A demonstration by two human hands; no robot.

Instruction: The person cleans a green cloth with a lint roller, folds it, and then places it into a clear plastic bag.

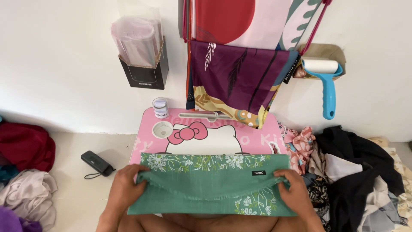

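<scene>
1. Green scarf: folded, lies across pink table w/ near edge over lap, held at both ends.
2. Clothes pile: just R of right hand.
3. Left hand: fingers curled, pinching scarf's L fold.
4. Right hand: pinching R fold.
5. Black pouch: on floor, up-left of left hand, apart.

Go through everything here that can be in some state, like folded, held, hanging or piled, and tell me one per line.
green floral scarf: folded, lying across the table edge
left hand: gripping the scarf's left end
right hand: gripping the scarf's right end
pink lap table: standing, partly covered by the scarf
purple scarf: hanging on the wall
lint roller: hanging in its wall holder
clothes pile: heaped loosely, unfolded
small jar: upright, lid on
</scene>
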